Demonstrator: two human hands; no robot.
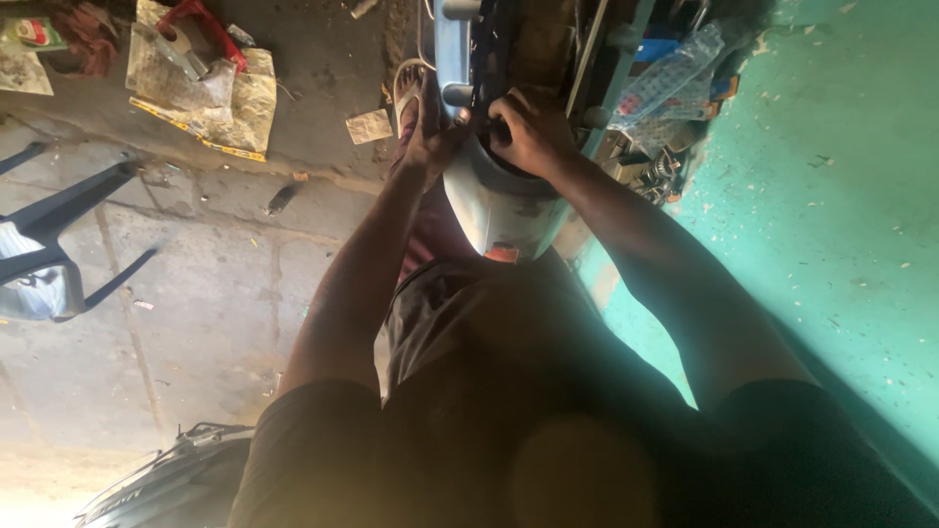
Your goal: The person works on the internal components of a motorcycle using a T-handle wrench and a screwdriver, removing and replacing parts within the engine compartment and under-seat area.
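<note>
Both hands at the upper centre: the left hand [430, 127] lies with fingers spread flat against the side of a pale blue-white rounded plastic body panel [494, 200], while the right hand [528, 132] is curled on its upper edge, between a grey concrete floor [215, 293] and a green painted wall [831, 215].

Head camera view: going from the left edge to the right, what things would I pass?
Dark plastic chair → crumpled paper with a red tool on it → left hand → pale blue-white machine cover → right hand → clear plastic bag → green wall.
</note>
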